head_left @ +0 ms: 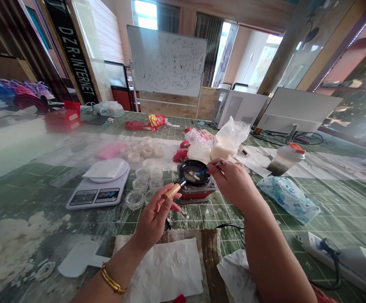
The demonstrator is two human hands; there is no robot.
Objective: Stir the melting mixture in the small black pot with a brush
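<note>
A small black pan (193,172) sits on a little red and grey heater (198,191) in the middle of the green cutting mat. My left hand (154,216) grips the pan's wooden handle (172,190). My right hand (232,182) holds a thin blue stirrer (202,171) whose tip dips into the pale, partly melted stuff in the pan. Behind the pan stand two clear plastic bags of white flakes (224,143). Several small clear cups (141,185) stand left of the heater.
A white kitchen scale (99,187) lies at the left. A tissue pack (288,198) and a shaker bottle (285,159) are at the right, and a power strip (337,259) lies near the right front. White paper (167,269) lies before me. White crumbs cover the left mat.
</note>
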